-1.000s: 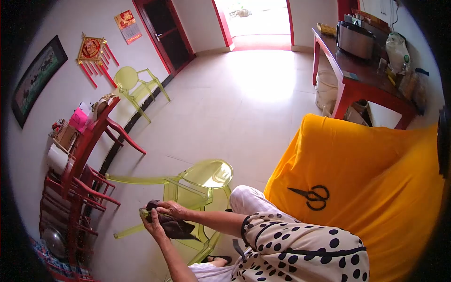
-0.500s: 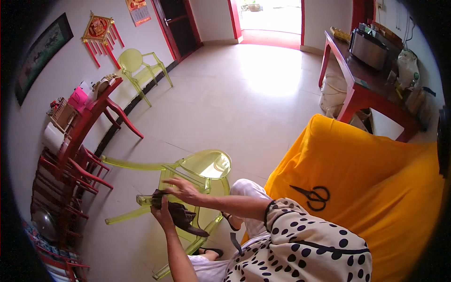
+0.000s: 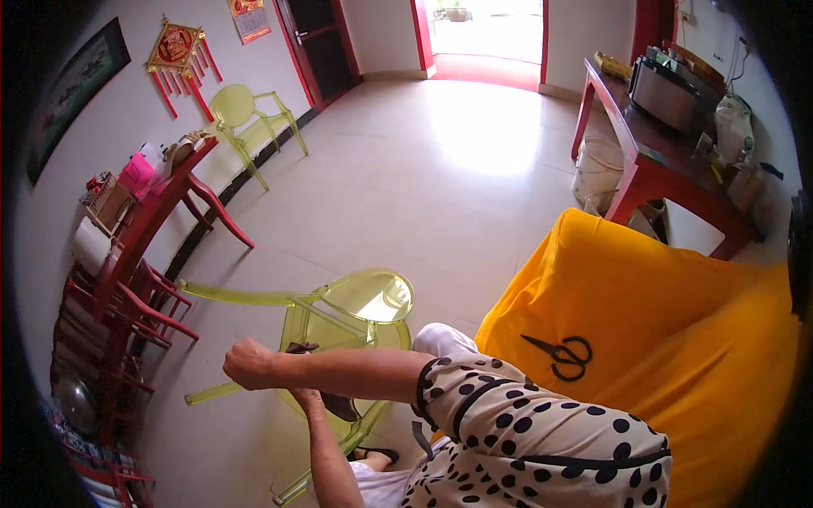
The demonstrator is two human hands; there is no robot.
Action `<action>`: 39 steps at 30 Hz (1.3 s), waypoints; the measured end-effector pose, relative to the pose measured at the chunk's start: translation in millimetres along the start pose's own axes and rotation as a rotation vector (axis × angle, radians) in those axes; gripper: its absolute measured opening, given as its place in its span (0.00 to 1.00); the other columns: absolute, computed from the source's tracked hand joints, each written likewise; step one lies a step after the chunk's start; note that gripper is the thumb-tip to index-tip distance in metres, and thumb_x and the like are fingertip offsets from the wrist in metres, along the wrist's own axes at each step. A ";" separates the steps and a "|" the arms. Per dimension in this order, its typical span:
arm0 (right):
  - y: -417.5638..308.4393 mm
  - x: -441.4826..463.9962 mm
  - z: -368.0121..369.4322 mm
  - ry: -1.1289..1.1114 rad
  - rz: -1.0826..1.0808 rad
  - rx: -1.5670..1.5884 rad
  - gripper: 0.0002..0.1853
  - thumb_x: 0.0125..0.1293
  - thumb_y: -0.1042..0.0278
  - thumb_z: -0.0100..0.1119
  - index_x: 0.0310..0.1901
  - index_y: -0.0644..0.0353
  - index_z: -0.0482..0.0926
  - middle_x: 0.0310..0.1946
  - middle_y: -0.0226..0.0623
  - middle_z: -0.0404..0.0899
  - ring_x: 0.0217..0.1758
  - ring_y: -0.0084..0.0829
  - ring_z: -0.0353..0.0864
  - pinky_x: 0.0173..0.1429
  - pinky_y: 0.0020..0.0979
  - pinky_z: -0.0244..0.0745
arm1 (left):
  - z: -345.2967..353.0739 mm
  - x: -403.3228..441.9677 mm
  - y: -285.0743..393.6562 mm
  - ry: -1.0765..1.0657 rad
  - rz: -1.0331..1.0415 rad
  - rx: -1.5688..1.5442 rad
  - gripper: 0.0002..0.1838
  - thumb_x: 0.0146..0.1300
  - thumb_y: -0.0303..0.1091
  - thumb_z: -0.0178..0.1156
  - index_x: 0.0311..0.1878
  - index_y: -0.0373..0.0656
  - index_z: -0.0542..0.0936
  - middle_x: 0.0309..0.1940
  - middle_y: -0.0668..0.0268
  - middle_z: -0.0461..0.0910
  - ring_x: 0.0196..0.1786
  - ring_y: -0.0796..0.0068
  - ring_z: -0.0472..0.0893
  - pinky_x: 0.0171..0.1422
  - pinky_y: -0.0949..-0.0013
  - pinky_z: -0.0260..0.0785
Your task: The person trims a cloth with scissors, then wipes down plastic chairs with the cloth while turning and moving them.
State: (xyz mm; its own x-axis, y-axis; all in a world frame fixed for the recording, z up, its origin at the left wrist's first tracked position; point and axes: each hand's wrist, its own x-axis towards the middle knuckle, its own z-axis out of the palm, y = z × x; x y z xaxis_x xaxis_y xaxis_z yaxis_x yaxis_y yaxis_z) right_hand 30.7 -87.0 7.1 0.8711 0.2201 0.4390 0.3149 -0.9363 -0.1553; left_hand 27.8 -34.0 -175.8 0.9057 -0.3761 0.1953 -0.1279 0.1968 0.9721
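"What are the two hands doing?"

"The right hand (image 3: 248,364) is reaching toward eight o'clock, its fingers curling together in a fist; I can't tell what they're gripping. The left hand (image 3: 306,398), at seven, is partly hiding behind the right forearm, so I can't tell how its fingers are closing."

"And the dark cloth (image 3: 343,409)?"

"One piece, hanging beside the left hand at seven, against a green chair (image 3: 364,292) whose legs are pointing toward nine."

"What's lying at four?"

"One pair of scissors (image 3: 566,357), resting on a rumpled yellow cover (image 3: 644,313)."

"And the room?"

"Two red tables are standing on the pale floor (image 3: 364,195): one (image 3: 140,233) at nine, holding one pink bag (image 3: 137,173), another (image 3: 656,179) at two. A second green chair (image 3: 233,106) is standing at ten. Farther off, one dark door (image 3: 322,42) is showing at eleven, and daylight is pouring through one doorway (image 3: 487,38) past twelve."
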 end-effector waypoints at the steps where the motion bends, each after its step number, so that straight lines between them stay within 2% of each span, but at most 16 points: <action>1: -1.3 1.2 1.0 -0.009 0.005 0.001 0.04 0.48 0.67 0.61 0.23 0.56 0.82 0.24 0.38 0.81 0.30 0.37 0.83 0.29 0.39 0.76 | 0.3 2.2 -7.8 -0.002 -0.012 0.040 0.19 0.56 0.32 0.66 0.50 0.39 0.74 0.42 0.62 0.77 0.44 0.68 0.76 0.53 0.63 0.70; 4: -2.7 1.0 -1.3 -0.016 0.026 0.005 0.04 0.48 0.68 0.60 0.22 0.56 0.82 0.25 0.38 0.82 0.31 0.37 0.83 0.29 0.39 0.76 | 2.5 -5.5 -12.4 -0.036 -0.150 -0.317 0.22 0.66 0.40 0.54 0.59 0.41 0.67 0.51 0.58 0.74 0.52 0.65 0.75 0.57 0.61 0.70; 6: 0.1 0.3 2.7 -0.001 0.047 0.004 0.04 0.49 0.68 0.60 0.23 0.56 0.82 0.25 0.38 0.82 0.31 0.38 0.83 0.30 0.40 0.76 | -2.5 6.1 -49.3 -0.091 -0.186 -0.341 0.22 0.67 0.43 0.50 0.59 0.40 0.67 0.52 0.57 0.74 0.53 0.64 0.75 0.59 0.60 0.68; 7: 3.1 3.0 11.6 0.012 0.053 0.010 0.04 0.49 0.68 0.59 0.23 0.56 0.82 0.25 0.38 0.82 0.30 0.38 0.83 0.30 0.40 0.77 | -9.8 8.3 -75.1 -0.105 -0.208 -0.345 0.22 0.68 0.44 0.49 0.60 0.40 0.67 0.53 0.57 0.74 0.54 0.64 0.75 0.60 0.59 0.67; 8: -0.4 7.3 20.8 0.023 0.051 0.030 0.04 0.50 0.68 0.59 0.24 0.56 0.82 0.25 0.38 0.82 0.30 0.38 0.83 0.31 0.40 0.77 | -10.1 14.8 -96.9 -0.217 -0.186 -0.002 0.23 0.69 0.45 0.47 0.60 0.40 0.68 0.55 0.58 0.73 0.57 0.65 0.72 0.63 0.61 0.63; 11: 1.5 5.2 7.3 -0.113 0.056 0.015 0.05 0.51 0.67 0.58 0.28 0.55 0.82 0.26 0.39 0.82 0.30 0.39 0.83 0.32 0.41 0.77 | 4.6 14.5 -113.9 -0.270 -0.133 0.279 0.19 0.67 0.43 0.52 0.54 0.41 0.71 0.50 0.59 0.74 0.53 0.67 0.72 0.60 0.62 0.63; 14: -0.5 -1.4 8.5 0.096 0.041 0.021 0.06 0.49 0.69 0.57 0.18 0.56 0.80 0.18 0.40 0.79 0.21 0.38 0.81 0.23 0.39 0.74 | 12.7 13.2 -116.4 -0.297 -0.114 0.369 0.15 0.65 0.41 0.56 0.48 0.41 0.74 0.45 0.61 0.76 0.50 0.69 0.72 0.56 0.63 0.64; 17: -2.2 -3.0 2.0 0.095 0.059 0.036 0.06 0.49 0.68 0.57 0.19 0.56 0.80 0.17 0.40 0.79 0.21 0.39 0.81 0.22 0.38 0.73 | 27.9 0.2 -114.8 0.022 -0.377 0.021 0.19 0.63 0.42 0.61 0.52 0.41 0.75 0.46 0.62 0.75 0.47 0.74 0.72 0.54 0.65 0.65; 18: -1.2 -1.2 3.3 0.104 0.059 0.033 0.06 0.50 0.68 0.57 0.20 0.55 0.80 0.18 0.39 0.79 0.21 0.38 0.81 0.21 0.38 0.74 | 22.7 6.1 -132.8 -0.058 -0.265 0.098 0.21 0.61 0.41 0.64 0.53 0.41 0.73 0.46 0.62 0.74 0.45 0.73 0.72 0.51 0.64 0.66; 20: -1.9 -0.6 -7.0 0.001 0.083 -0.028 0.06 0.52 0.67 0.57 0.20 0.54 0.80 0.19 0.37 0.80 0.21 0.37 0.82 0.22 0.38 0.75 | 32.4 -6.8 -123.6 -0.078 -0.174 -0.042 0.13 0.63 0.41 0.59 0.44 0.43 0.77 0.41 0.65 0.77 0.45 0.72 0.73 0.54 0.64 0.66; 24: 1.5 5.6 18.5 -0.073 -0.002 -0.248 0.04 0.54 0.65 0.56 0.25 0.50 0.80 0.18 0.31 0.78 0.22 0.31 0.81 0.19 0.35 0.72 | 45.1 -11.3 -128.0 -0.089 -0.288 0.420 0.24 0.50 0.49 0.65 0.44 0.41 0.77 0.40 0.54 0.80 0.45 0.61 0.78 0.49 0.59 0.70; 27: -1.2 7.8 13.6 0.004 -0.077 -0.447 0.06 0.54 0.63 0.57 0.23 0.49 0.80 0.18 0.30 0.79 0.21 0.29 0.82 0.17 0.33 0.73 | 57.8 -42.7 -112.8 0.113 -0.409 0.513 0.30 0.42 0.53 0.68 0.43 0.39 0.76 0.39 0.48 0.80 0.44 0.52 0.80 0.47 0.55 0.72; 29: -3.3 7.6 6.7 0.102 -0.019 -0.244 0.08 0.57 0.62 0.56 0.23 0.50 0.80 0.17 0.31 0.78 0.20 0.31 0.81 0.18 0.36 0.74 | 62.7 -73.7 -109.0 0.223 -0.438 0.578 0.28 0.42 0.51 0.67 0.40 0.38 0.77 0.38 0.47 0.80 0.44 0.49 0.80 0.47 0.54 0.72; 32: -6.7 7.9 -1.4 0.106 0.113 -0.022 0.12 0.59 0.58 0.56 0.26 0.56 0.80 0.18 0.42 0.78 0.24 0.46 0.79 0.32 0.43 0.76 | 55.2 -115.4 -110.4 0.323 -0.354 0.375 0.20 0.50 0.47 0.65 0.32 0.37 0.79 0.28 0.56 0.81 0.35 0.60 0.80 0.43 0.60 0.71; 34: -7.6 7.6 -5.6 0.108 0.110 0.020 0.12 0.60 0.58 0.55 0.27 0.56 0.81 0.19 0.43 0.78 0.24 0.47 0.80 0.32 0.44 0.77 | 34.3 -124.0 -85.0 0.371 -0.490 0.029 0.15 0.53 0.45 0.64 0.33 0.41 0.80 0.28 0.67 0.80 0.32 0.70 0.79 0.40 0.63 0.71; 39: -8.8 5.5 -5.8 0.119 0.115 0.054 0.14 0.60 0.58 0.52 0.27 0.57 0.81 0.21 0.46 0.79 0.26 0.49 0.81 0.33 0.46 0.78 | -81.8 -96.7 57.1 0.641 -0.477 -0.483 0.22 0.54 0.48 0.65 0.40 0.37 0.79 0.37 0.62 0.80 0.35 0.70 0.80 0.41 0.64 0.74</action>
State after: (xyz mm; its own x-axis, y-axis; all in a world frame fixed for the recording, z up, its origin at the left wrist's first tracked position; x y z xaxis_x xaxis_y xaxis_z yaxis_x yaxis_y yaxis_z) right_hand 30.5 -79.2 16.1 0.8529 0.0752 0.5167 0.2378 -0.9369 -0.2562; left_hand -34.1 87.7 -149.8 0.8877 0.0288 -0.4595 0.3666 0.5593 0.7435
